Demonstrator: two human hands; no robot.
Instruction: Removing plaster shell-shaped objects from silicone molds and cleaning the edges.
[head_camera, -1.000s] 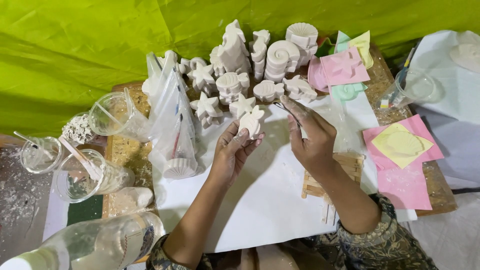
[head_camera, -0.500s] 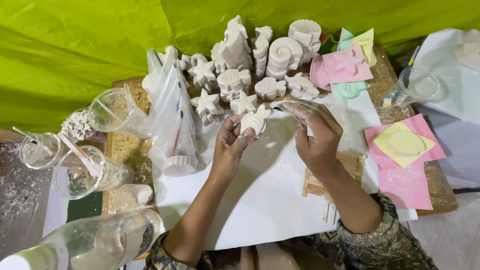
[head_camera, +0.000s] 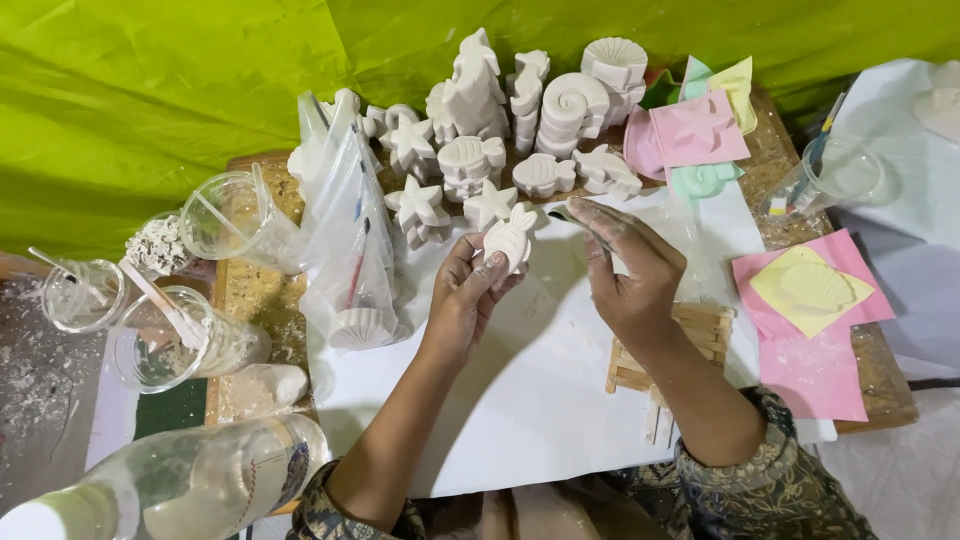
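In the head view, a white fish-shaped plaster cast (head_camera: 510, 240) is held upright above the white sheet (head_camera: 520, 400) on the worktop (head_camera: 880, 380), gripped from below by the fingers (head_camera: 478, 268) of the left hand (head_camera: 468, 295). Just right of it, the right hand (head_camera: 628, 272) is raised, its fingers pinched narrowly on a thin dark tool (head_camera: 572, 215) whose tip is pointed toward the cast. Behind the hands, at the far edge, more white casts (head_camera: 540, 110) are stacked: stars, shells and fish. To the left, clear plastic bags (head_camera: 345, 230) and plastic cups (head_camera: 165, 340) are seen. To the right, pink paper (head_camera: 820, 360) is spread under a yellow shell mould (head_camera: 805, 290). A wooden stick rack (head_camera: 690, 345) is lying under the right wrist.
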